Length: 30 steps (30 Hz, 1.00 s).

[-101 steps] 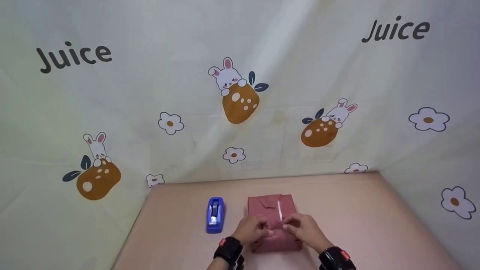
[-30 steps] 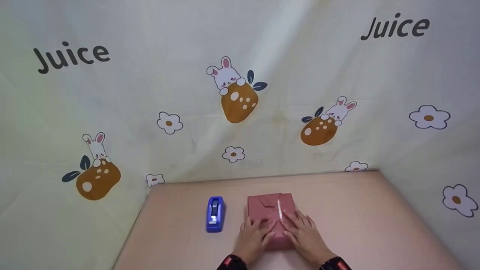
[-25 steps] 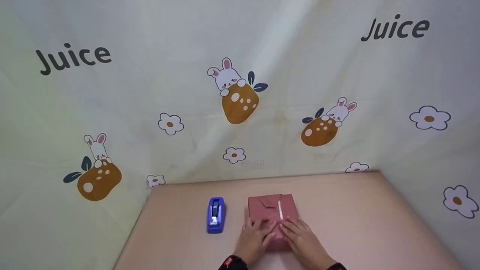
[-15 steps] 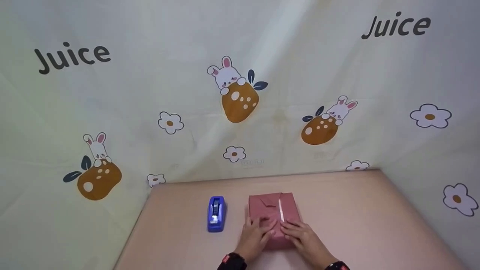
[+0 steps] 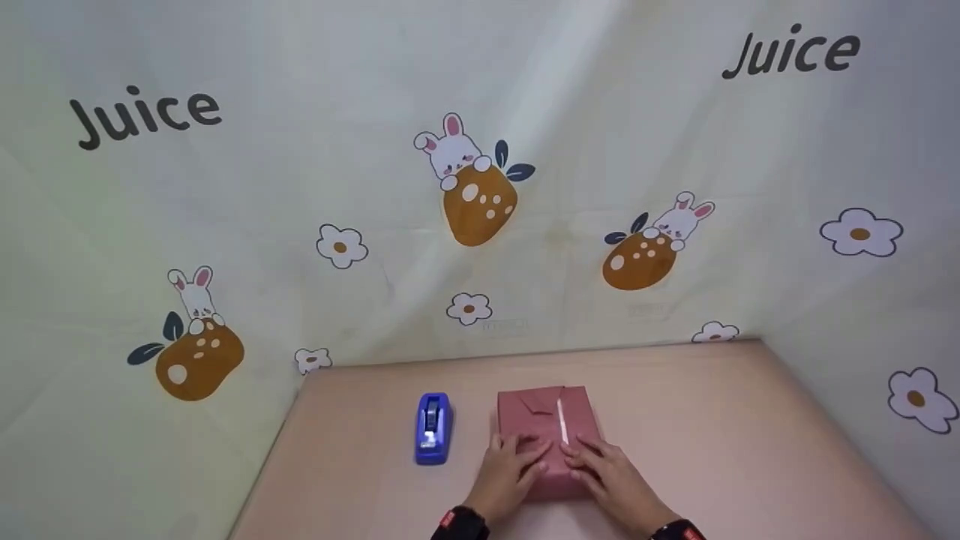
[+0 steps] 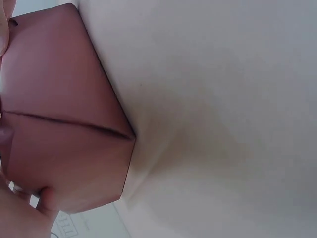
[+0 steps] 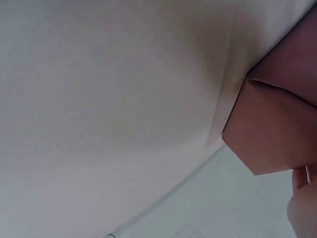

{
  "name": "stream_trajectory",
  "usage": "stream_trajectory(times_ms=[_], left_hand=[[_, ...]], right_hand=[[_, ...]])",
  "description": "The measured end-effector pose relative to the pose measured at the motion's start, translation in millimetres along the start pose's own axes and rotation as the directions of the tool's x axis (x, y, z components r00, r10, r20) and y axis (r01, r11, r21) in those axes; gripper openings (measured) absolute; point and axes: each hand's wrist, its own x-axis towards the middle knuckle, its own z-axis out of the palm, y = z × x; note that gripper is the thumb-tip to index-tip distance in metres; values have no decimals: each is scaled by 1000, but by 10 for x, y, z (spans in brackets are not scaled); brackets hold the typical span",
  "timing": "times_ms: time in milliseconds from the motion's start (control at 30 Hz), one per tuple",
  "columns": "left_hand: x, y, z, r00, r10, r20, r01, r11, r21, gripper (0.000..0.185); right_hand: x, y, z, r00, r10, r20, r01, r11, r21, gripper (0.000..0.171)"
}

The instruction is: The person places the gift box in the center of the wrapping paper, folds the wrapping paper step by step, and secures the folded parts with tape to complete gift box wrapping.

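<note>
A box wrapped in dusky red paper (image 5: 525, 420) lies on the table, with a pale shiny strip (image 5: 562, 418) running along its top and a folded paper flap (image 5: 537, 405) near the far end. My left hand (image 5: 501, 472) rests on the box's near left part, its fingertips pressing the top. From the right, my right hand (image 5: 619, 484) presses the paper close to the strip's near end. Both hands cover part of the top. In the left wrist view, a folded end of the wrapped box (image 6: 59, 99) shows a crease running to its corner.
A blue tape dispenser (image 5: 432, 429) stands left of the box on the pinkish tabletop (image 5: 360, 450). Behind and at both sides hangs a pale curtain (image 5: 570, 120) printed with rabbits, fruit and flowers.
Earlier, the fingers of both hands were bunched together over the middle of the box; since then they have spread and lowered onto its top. Over the last second the hands shift only slightly.
</note>
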Motion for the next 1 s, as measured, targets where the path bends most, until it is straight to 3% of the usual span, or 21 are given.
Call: stream_trajectory(times_ms=[133, 267, 333, 400, 433, 467, 567, 633, 700, 767, 800, 867, 1000], left_hand=[[2, -48, -54, 1000, 20, -15, -21, 998, -65, 34], [12, -172, -127, 995, -57, -84, 47, 992, -121, 28], [8, -263, -160, 981, -123, -153, 104, 987, -125, 23], [3, -377, -196, 947, -199, -252, 167, 976, -141, 17], [-2, -445, -214, 923, -236, -305, 202, 970, -139, 15], [-12, -514, -237, 893, -277, -354, 243, 960, -139, 12], [-56, -729, -309, 784, -409, -467, 393, 909, -136, 9], [-97, -857, -369, 718, -503, -481, 480, 858, -181, 11], [-143, -959, -434, 667, -601, -441, 542, 797, -267, 14], [-182, -1030, -500, 638, -676, -368, 579, 737, -350, 18], [-194, -1058, -529, 632, -701, -330, 590, 712, -382, 20], [-204, -1100, -580, 627, -733, -264, 609, 672, -422, 24], [-195, -1135, -651, 633, -756, -165, 617, 622, -482, 30]], right_hand=[[-11, 5, -5, 999, 28, 30, -29, 999, 15, 26], [-10, -7, -6, 999, 31, 19, -31, 999, 11, 24], [-10, -13, -3, 1000, 29, 9, -29, 1000, 11, 22], [-9, -17, 2, 1000, 21, -3, -21, 1000, 7, 21], [-9, -18, 3, 1000, 19, -7, -19, 1000, 8, 21], [-10, -18, 5, 1000, 18, -10, -18, 1000, 8, 21], [-15, -13, 9, 1000, 18, -12, -18, 1000, 11, 21], [-20, -12, 10, 1000, 20, -13, -20, 1000, 16, 22], [-25, -12, 11, 1000, 22, -11, -22, 1000, 19, 23], [-29, -18, 11, 1000, 22, -10, -21, 999, 26, 24], [-31, -21, 11, 1000, 22, -11, -22, 999, 24, 25], [-34, -26, 11, 1000, 27, -11, -27, 999, 25, 26], [-37, -38, 8, 999, 46, -12, -46, 999, 18, 32]])
